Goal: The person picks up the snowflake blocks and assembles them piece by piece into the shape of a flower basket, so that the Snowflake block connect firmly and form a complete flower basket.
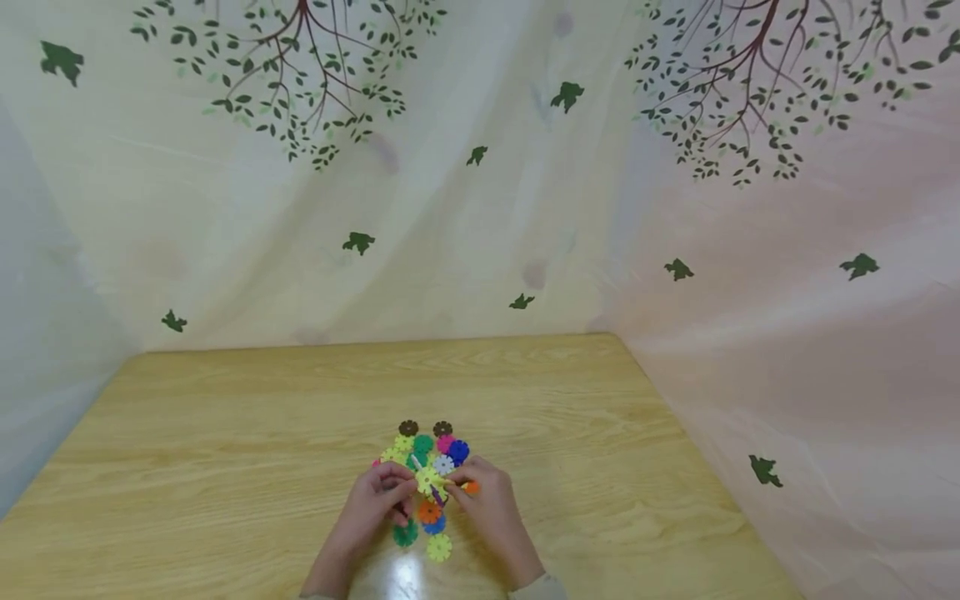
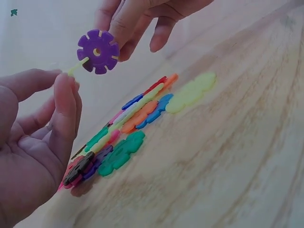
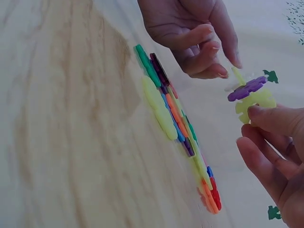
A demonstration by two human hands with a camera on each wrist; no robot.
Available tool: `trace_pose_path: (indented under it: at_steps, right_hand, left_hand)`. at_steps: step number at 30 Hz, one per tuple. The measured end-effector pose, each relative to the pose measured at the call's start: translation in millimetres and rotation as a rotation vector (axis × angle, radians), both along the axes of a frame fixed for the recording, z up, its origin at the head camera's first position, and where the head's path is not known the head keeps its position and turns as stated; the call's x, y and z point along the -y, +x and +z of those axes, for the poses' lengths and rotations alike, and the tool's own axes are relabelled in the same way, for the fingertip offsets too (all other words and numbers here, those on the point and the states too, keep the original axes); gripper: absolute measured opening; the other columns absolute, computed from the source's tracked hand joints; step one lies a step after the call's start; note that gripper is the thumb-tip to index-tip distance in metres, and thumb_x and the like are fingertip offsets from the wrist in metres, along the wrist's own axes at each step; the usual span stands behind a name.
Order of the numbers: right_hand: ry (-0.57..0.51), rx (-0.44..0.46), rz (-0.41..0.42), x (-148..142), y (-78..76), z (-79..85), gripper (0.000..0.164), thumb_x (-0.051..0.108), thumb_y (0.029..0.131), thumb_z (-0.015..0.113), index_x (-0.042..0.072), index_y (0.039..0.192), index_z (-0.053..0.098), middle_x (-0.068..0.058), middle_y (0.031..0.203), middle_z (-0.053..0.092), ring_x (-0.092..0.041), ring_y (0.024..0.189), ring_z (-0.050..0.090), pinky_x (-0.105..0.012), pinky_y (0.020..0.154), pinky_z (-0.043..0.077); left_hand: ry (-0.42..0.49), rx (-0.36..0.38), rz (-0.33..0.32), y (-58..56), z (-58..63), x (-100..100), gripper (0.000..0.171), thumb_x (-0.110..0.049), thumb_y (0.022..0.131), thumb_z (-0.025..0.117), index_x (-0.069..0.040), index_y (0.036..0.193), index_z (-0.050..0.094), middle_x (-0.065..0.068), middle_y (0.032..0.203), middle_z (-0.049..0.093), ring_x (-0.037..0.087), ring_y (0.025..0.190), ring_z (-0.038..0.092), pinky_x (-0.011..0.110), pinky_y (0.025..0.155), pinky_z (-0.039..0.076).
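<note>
My left hand point(image 1: 369, 504) pinches a yellow slotted flower disc point(image 1: 427, 481) between thumb and fingertips, above the table. A purple slotted disc point(image 2: 98, 51) is joined to it at an angle. In the right wrist view my right hand point(image 3: 280, 142) pinches another yellow disc point(image 3: 259, 103), which meets the purple one; whether they are slotted together I cannot tell. A whitish piece point(image 1: 416, 461) shows beside the joined discs. Below both hands lies a loose spread of colored discs, among them a green disc point(image 2: 122, 153) and an orange disc point(image 1: 430, 511), partly hidden by the hands.
The discs lie on a wood-grain table point(image 1: 225, 433). Two brown discs point(image 1: 408, 427) are at the far side of the spread, and a yellow disc point(image 1: 439, 547) is nearest me. A pale cloth backdrop point(image 1: 465, 217) with leaf prints rises behind the table and along its sides.
</note>
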State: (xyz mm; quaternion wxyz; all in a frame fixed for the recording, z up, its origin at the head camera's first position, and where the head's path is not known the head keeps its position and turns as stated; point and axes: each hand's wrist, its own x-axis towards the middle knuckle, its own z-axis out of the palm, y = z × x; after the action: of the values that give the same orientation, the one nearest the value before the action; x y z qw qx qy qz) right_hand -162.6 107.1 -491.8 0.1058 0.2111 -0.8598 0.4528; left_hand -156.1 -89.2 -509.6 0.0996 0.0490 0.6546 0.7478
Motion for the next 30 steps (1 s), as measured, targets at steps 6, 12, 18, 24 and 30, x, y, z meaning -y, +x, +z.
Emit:
trace_pose_path:
  at_steps: [6, 12, 18, 24, 30]
  right_hand:
    - [0.014, 0.030, 0.040, 0.4, -1.2, -0.8, 0.014, 0.004, 0.080, 0.076, 0.008, 0.093, 0.076, -0.002, 0.087, 0.068, -0.005, 0.078, 0.062, -0.015, 0.067, 0.056]
    - [0.168, 0.081, 0.000, -1.1, -5.8, -5.1, 0.031, 0.009, 0.079, 0.077, 0.009, 0.109, 0.072, -0.004, 0.098, 0.068, -0.010, 0.082, 0.064, -0.016, 0.071, 0.054]
    - [0.281, 0.185, 0.000, -0.5, -9.4, -11.2, 0.036, 0.019, 0.084, 0.074, 0.012, 0.118, 0.069, 0.000, 0.098, 0.059, -0.003, 0.076, 0.052, -0.015, 0.065, 0.047]
    - [0.333, 0.220, 0.016, 1.4, -9.8, -17.9, 0.039, 0.025, 0.087, 0.071, 0.017, 0.125, 0.065, 0.004, 0.095, 0.049, -0.002, 0.072, 0.041, -0.015, 0.060, 0.038]
    - [0.322, 0.201, 0.004, 2.5, -7.0, -18.8, 0.030, 0.025, 0.084, 0.074, 0.015, 0.112, 0.070, 0.005, 0.094, 0.049, -0.001, 0.072, 0.042, -0.016, 0.059, 0.038]
  left_hand:
    - [-0.021, 0.055, -0.014, -0.9, 0.4, 0.8, 0.018, -0.013, 0.095, 0.059, 0.005, 0.100, 0.056, 0.000, 0.070, 0.061, 0.009, 0.060, 0.058, 0.019, 0.052, 0.053]
    - [-0.006, 0.095, 0.054, -1.9, 6.4, 4.5, 0.018, -0.011, 0.096, 0.057, 0.005, 0.103, 0.056, 0.001, 0.071, 0.060, 0.011, 0.063, 0.059, 0.021, 0.056, 0.056]
    - [-0.002, 0.109, 0.108, -4.1, 6.5, 3.8, 0.018, -0.009, 0.097, 0.054, 0.007, 0.104, 0.056, 0.002, 0.075, 0.060, 0.013, 0.068, 0.059, 0.024, 0.060, 0.059]
    - [-0.001, 0.117, 0.146, -4.7, 7.0, 5.0, 0.019, -0.008, 0.096, 0.054, 0.009, 0.105, 0.055, 0.003, 0.076, 0.059, 0.015, 0.071, 0.059, 0.025, 0.060, 0.059]
    - [0.007, 0.113, 0.143, -2.7, 5.6, 5.9, 0.020, -0.009, 0.097, 0.054, 0.009, 0.105, 0.055, 0.004, 0.076, 0.058, 0.015, 0.071, 0.058, 0.024, 0.060, 0.059]
